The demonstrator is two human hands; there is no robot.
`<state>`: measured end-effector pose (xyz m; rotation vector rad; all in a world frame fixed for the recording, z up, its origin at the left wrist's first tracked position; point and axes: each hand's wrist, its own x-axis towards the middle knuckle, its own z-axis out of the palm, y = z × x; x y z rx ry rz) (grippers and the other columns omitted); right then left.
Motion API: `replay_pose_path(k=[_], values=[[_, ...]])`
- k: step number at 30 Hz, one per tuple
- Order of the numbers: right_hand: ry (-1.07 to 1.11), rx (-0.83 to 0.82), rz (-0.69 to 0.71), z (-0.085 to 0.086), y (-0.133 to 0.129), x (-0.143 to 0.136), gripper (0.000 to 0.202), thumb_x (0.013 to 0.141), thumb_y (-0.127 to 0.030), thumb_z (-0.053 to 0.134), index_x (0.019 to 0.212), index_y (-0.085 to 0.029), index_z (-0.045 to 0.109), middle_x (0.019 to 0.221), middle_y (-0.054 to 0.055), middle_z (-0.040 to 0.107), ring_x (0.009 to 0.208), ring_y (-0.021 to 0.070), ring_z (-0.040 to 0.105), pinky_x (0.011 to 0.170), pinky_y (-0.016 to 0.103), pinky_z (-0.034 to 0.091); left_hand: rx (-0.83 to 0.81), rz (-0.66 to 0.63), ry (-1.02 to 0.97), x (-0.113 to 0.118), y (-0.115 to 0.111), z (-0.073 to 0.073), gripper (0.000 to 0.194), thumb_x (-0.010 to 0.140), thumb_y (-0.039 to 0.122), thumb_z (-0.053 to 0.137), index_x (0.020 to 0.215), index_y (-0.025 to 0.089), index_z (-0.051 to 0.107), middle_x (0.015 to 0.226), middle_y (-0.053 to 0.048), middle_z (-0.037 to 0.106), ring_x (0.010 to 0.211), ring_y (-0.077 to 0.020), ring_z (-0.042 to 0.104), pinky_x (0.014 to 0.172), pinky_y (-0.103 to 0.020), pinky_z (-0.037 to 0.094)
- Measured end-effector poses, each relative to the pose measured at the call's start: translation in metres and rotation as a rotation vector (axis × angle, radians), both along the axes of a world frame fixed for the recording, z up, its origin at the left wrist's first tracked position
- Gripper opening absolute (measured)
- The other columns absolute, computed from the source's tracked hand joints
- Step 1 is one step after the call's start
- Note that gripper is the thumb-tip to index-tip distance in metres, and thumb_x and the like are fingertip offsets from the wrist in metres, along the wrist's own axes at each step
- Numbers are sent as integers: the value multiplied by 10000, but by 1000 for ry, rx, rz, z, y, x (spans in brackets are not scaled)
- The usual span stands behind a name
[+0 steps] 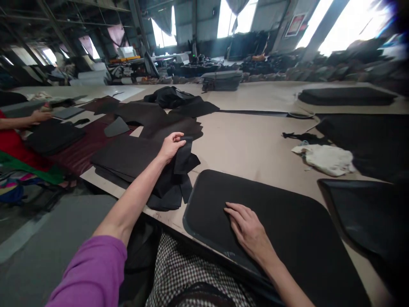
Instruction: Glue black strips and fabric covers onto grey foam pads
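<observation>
**Left hand pinches a dark strip, right hand flat on a black panel**

The left hand (171,146) is closed on a narrow dark strip of material (183,154), thumb and fingers pinching its upper end so that it hangs over a stack of dark cut pieces (128,158) at the near left edge of the bench (249,145). The right hand (247,230) lies open and flat, fingers spread, palm down on a large black panel with rounded corners (287,226), which sits on the bench directly in front of the person and slightly overhangs its near edge.

Just right of the panel lies another black sheet (370,213). Beyond it a crumpled white cloth (326,158) rests on the bench. At the far left, a co-worker's hand (41,115) reaches over other dark pieces, well apart from the person's own hands.
</observation>
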<state>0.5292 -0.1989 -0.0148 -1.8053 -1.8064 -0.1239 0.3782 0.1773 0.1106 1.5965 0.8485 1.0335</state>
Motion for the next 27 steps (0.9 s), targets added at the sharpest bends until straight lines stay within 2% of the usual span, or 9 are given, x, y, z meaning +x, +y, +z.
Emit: replay_pose_path(k=[4,9,13,16,19,21,24,25,27], values=[[8,3,1,2,-1,0,332,1038,-151,477,1317,-228,639,1396,97,651,1269,266,604,1050,468,528,-19,80,60,59,6,-8,356,767,117,744,1110,171,667,862,5,618,729,-116,581,728,-261,523],[36,8,-20,5,-1,-1,363,1025,-120,460,1312,-234,650,1385,101,660,1267,262,617,1055,471,543,-50,96,210,114,11,-36,387,834,126,676,1210,165,597,881,-23,632,744,-150,626,714,-295,551],[58,-3,-15,7,-1,-2,363,1021,-100,457,1307,-221,646,1387,99,655,1278,257,602,1064,457,538,24,52,362,133,8,-53,408,781,83,708,1171,173,631,947,-58,669,918,-217,674,872,-359,552],[67,-13,-12,8,-1,-2,361,1025,-90,454,1313,-213,636,1401,97,644,1286,254,587,1079,458,523,124,5,457,129,5,-50,417,714,28,740,1099,176,678,1057,-101,690,1067,-267,661,1035,-400,485],[67,-25,-5,5,-1,-1,355,1030,-99,463,1324,-209,628,1419,95,633,1298,254,573,1091,459,506,223,-19,497,100,4,-33,439,752,51,739,1165,192,687,1252,-118,666,1104,-248,656,1100,-384,439],[62,-13,4,2,-1,0,344,1033,-116,475,1326,-211,627,1417,95,635,1295,257,574,1083,459,504,285,-1,496,63,6,-19,460,804,98,730,1247,203,666,1331,-108,646,1074,-215,667,1097,-364,444],[54,9,8,-3,0,2,327,1042,-149,484,1329,-216,627,1414,96,638,1285,260,584,1073,455,501,306,125,395,-22,10,-3,450,852,179,734,1293,199,643,1292,-96,683,1047,-189,684,1054,-339,485],[50,15,11,-4,0,2,323,1046,-161,484,1330,-218,627,1412,97,639,1278,262,589,1068,455,501,243,200,320,-55,10,-1,438,852,201,747,1278,197,647,1259,-91,700,1055,-187,689,1028,-326,505],[36,17,22,-7,1,4,320,1049,-184,483,1332,-222,626,1413,97,638,1265,270,595,1059,463,499,8,375,121,-122,4,-4,408,841,226,775,1232,208,657,1219,-78,717,1073,-178,693,953,-284,544]])
